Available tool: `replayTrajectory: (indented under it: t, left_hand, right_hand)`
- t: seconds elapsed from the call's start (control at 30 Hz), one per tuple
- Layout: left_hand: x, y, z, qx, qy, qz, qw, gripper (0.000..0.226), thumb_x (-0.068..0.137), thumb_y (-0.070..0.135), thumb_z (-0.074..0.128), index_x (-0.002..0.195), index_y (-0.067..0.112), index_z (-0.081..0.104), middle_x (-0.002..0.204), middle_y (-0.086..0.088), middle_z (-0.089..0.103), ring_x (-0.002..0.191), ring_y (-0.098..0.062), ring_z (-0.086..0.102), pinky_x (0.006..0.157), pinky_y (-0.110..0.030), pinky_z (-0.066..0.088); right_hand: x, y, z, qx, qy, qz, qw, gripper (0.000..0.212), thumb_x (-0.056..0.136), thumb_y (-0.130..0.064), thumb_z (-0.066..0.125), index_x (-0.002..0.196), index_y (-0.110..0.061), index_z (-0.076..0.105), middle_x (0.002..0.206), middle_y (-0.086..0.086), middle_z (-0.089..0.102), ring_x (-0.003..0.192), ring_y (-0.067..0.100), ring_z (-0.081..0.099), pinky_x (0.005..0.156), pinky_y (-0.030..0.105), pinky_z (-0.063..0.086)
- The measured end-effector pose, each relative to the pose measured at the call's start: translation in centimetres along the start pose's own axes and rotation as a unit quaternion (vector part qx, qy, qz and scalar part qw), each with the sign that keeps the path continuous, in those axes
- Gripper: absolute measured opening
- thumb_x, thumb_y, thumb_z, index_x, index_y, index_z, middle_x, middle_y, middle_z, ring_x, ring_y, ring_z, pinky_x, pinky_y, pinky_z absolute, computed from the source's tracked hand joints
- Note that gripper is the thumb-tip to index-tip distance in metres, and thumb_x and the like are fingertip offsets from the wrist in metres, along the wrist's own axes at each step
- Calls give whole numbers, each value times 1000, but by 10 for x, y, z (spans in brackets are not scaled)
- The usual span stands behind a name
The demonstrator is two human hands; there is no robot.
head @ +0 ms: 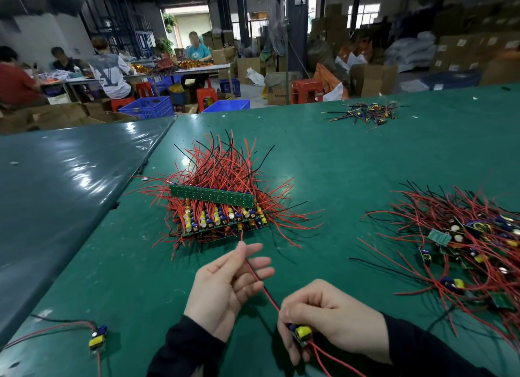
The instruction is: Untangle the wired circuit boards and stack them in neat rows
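Green matting covers a wide workbench (365, 157) in a dim workshop, with other people seated at tables far behind. Nearest the camera, the right hand (332, 317) curls its fingers round a small board (300, 334) carrying a yellow part and a blue one, pinching it by the edges. A red wire (260, 278) runs from that board up and left across the left hand (225, 289), whose fingers are straight and relaxed, palm turned inward, with the wire lying against them rather than gripped. More red leads trail from the board toward the bottom edge. Just beyond the hands sits the stack (219, 210): boards set in rows, one long green strip tilted on top, wires fanning out on all sides. To the right lies a loose tangle (464, 244) of boards and red and black wires, not yet sorted. A single board (98, 338) rests alone at the near left, and a small heap (363, 113) of wired parts lies far off at the back. The board looks light and rigid, best held by its edges, away from the upright parts; the wire looks thin, limp and likely to snag, so slow pulls seem wise.
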State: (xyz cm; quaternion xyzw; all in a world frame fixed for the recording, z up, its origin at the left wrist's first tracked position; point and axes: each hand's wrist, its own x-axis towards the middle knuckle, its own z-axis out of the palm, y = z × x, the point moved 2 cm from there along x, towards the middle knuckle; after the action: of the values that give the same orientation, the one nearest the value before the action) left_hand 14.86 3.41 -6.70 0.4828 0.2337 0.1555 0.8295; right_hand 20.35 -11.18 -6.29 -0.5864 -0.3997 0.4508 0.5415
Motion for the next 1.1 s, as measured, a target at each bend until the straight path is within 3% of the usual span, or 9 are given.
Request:
replayTrajectory:
  t: [0.2,0.37,0.47,0.63,0.77,0.87,0.9,1.0,1.1]
  left_hand:
    - [-3,14,-6,-22,57,1,998,21,68,20,66,55,5,72,54,-7,65,42,-10,62,35,-12,42]
    - [-5,11,-4,-113,60,-96,987,21,81,17,60,65,4,61,46,0,56,31,-6,49,31,-8,30]
    - [-7,8,-3,-150,42,-130,979,17,72,16,61,62,5,53,43,2,42,27,-5,31,27,-9,16]
    - [-8,12,-5,-194,11,-135,972,32,93,25,49,63,12,45,44,5,29,28,-6,24,27,-12,14]
    - [-9,12,-1,-178,19,-107,978,34,93,26,52,63,12,45,42,5,29,28,-6,25,26,-12,16]
    - [-7,12,0,-185,45,-63,980,29,90,33,55,70,13,53,46,4,45,32,-5,40,30,-10,29]
    - [-6,12,0,-190,47,-51,979,27,89,34,55,72,12,55,48,4,49,34,-5,45,32,-10,32]
    - [-5,11,1,-198,54,-22,978,25,89,34,54,78,12,58,51,4,55,40,-6,53,36,-10,39]
    - [-6,14,0,-205,64,6,977,24,88,34,54,79,13,60,52,5,58,43,-5,56,39,-11,42]
  right_hand:
    - [0,-1,0,-21,-1,18,1000,31,93,-20,46,68,-17,64,61,-3,66,48,8,53,53,18,45]
    - [-1,-2,6,-123,26,9,992,29,94,-19,50,68,-17,63,61,-2,62,52,6,52,56,18,44]
    - [-1,-7,11,-315,53,-39,947,26,90,-17,52,66,-16,62,55,4,55,51,6,44,55,18,37]
    - [-8,-22,11,-464,70,-40,882,25,93,-28,47,74,-14,55,68,14,61,60,25,50,63,30,44]
    - [-16,-35,8,-398,62,-19,915,24,95,-26,51,76,-17,61,67,10,63,54,5,49,57,15,39]
    - [-25,-37,5,-224,72,24,972,12,93,-22,61,96,-11,63,71,-2,64,59,1,54,60,16,43]
    - [-28,-36,3,-167,79,40,982,17,91,-15,63,106,-7,60,77,-2,66,62,5,57,62,18,45]
    - [-41,-34,-4,-59,115,87,988,30,86,0,63,112,2,51,91,13,70,64,21,64,60,25,52]
    - [-54,-35,-12,-32,125,153,980,21,84,-6,66,99,4,56,86,19,72,55,16,66,52,22,51]
